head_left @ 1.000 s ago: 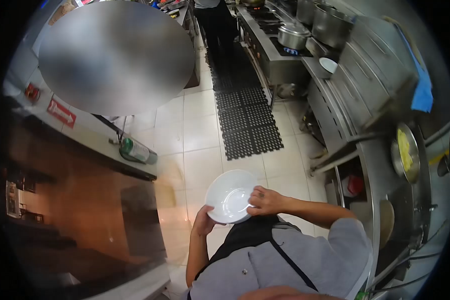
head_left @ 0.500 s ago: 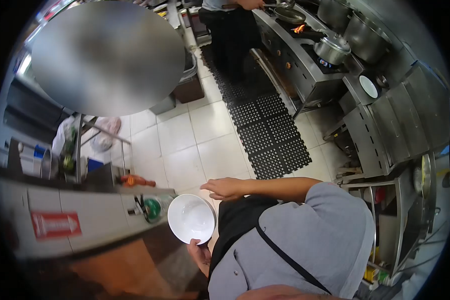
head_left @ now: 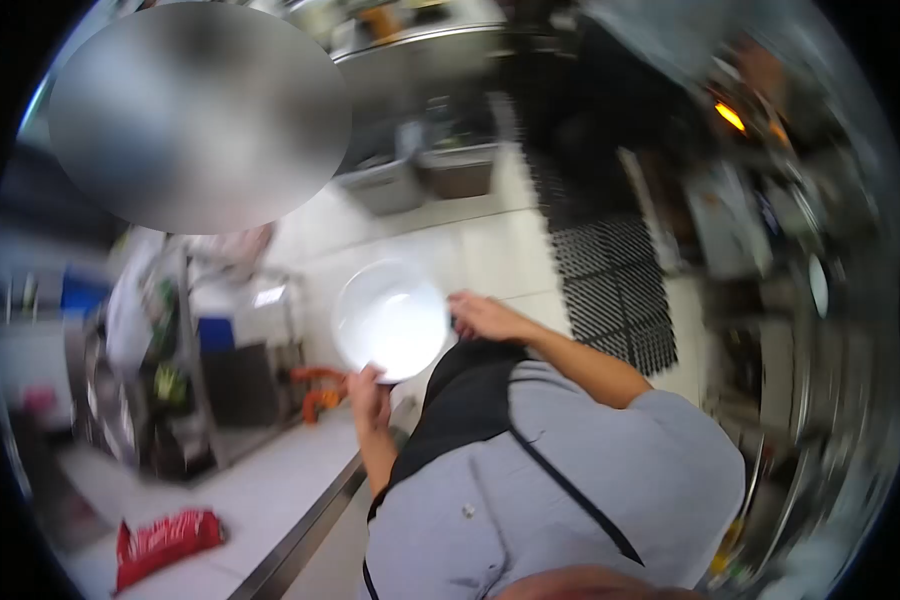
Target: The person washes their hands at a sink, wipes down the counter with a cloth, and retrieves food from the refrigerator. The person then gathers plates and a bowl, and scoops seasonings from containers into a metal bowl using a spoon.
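Note:
A white bowl (head_left: pixel 390 322) is in front of my body, tilted so that its inside faces up toward me. My left hand (head_left: pixel 370 398) grips its lower rim, with the thumb over the edge. On the bowl's right side my right hand (head_left: pixel 480 318) is at the rim, its fingers bent together; motion blur hides how firmly they touch it.
A co-worker in dark trousers (head_left: pixel 600 110) stands on the black mat (head_left: pixel 615 290) near the stove flame. At the left are a metal rack (head_left: pixel 195 370) and a counter (head_left: pixel 260 500) with a red packet (head_left: pixel 170 545). Grey bins (head_left: pixel 385 188) stand ahead.
The view has swung left, bringing the rack and the counter closer. My right hand, on the bowl at first, came off it and is now back at its rim. My left hand kept its hold.

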{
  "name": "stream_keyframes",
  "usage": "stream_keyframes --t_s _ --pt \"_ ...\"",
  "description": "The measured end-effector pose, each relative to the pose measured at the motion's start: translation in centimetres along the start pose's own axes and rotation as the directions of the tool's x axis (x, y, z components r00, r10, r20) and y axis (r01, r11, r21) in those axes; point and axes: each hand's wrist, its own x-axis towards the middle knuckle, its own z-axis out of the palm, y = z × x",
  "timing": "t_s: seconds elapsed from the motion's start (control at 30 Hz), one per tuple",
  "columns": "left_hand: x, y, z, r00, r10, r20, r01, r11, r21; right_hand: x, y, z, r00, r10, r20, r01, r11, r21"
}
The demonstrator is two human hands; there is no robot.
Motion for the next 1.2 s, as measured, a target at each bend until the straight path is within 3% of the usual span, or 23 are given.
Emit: stream_keyframes --t_s 0.1,0.2,0.33,0.5,0.63,0.7,0.77,0.83,0.9,0.97,1.03,1.07,1.13,1.2 --pt "4.7 7.1 -1.6 0.996 0.028 -0.085 -0.035 0.996 -0.082 10.6 -8.6 0.6 0.979 0.070 0.191 -0.093 0.989 0.114" --pt "9.7 13.9 -4.6 0.969 0.081 -0.233 -0.096 0.994 -0.053 21.0 -15.9 2.5 0.921 0.089 0.380 -0.121 0.991 0.061" --pt "19.0 21.9 -8.6 0.922 0.218 -0.320 -0.240 0.970 -0.032 35.2 -22.5 6.0 0.875 0.145 0.461 -0.063 0.980 -0.187" --pt "33.2 35.6 -12.1 0.969 0.191 -0.159 -0.184 0.981 0.058 51.2 -27.7 8.9 0.967 0.039 0.252 -0.017 0.996 -0.088" --pt "42.7 47.9 -11.6 0.974 0.225 0.039 -0.229 0.958 0.174 59.1 -37.7 8.0 0.999 -0.043 0.015 0.042 0.996 0.082" --pt "48.1 53.6 -11.2 0.945 0.232 0.233 -0.226 0.973 -0.053 63.9 -42.2 5.6 0.992 -0.127 -0.024 0.129 0.979 0.155" --pt "54.2 58.3 -12.7 0.877 0.299 0.376 -0.298 0.953 -0.060 69.1 -46.8 2.3 0.992 -0.073 -0.105 0.089 0.984 0.156" --pt "60.2 62.1 -14.9 0.935 0.283 0.213 -0.315 0.940 0.134 74.9 -50.3 -2.4 0.962 -0.122 -0.243 0.165 0.972 0.167" --pt "66.6 63.1 -20.3 0.959 0.285 -0.014 -0.261 0.897 0.356 79.7 -54.6 -7.8 0.951 -0.072 -0.302 0.136 0.971 0.195" --pt "71.1 62.9 -25.9 0.940 0.226 -0.256 -0.138 0.937 0.320 84.7 -57.6 -12.5 0.857 -0.140 -0.497 0.271 0.941 0.203" --pt "73.7 62.3 -30.5 0.900 0.106 -0.423 -0.008 0.974 0.226 89.8 -58.9 -18.0 0.776 -0.116 -0.619 0.283 0.942 0.178" --pt "74.3 62.9 -31.1 0.888 0.072 -0.453 0.030 0.976 0.215 91.8 -59.2 -19.7 0.772 -0.096 -0.628 0.275 0.942 0.194" --pt "76.8 64.0 -30.8 0.884 0.019 -0.468 0.087 0.975 0.205 94.4 -60.0 -23.4 0.612 -0.098 -0.785 0.376 0.909 0.180" --pt "80.5 65.7 -30.9 0.857 -0.050 -0.513 0.171 0.966 0.193 96.4 -59.1 -26.4 0.521 -0.040 -0.853 0.386 0.902 0.193"
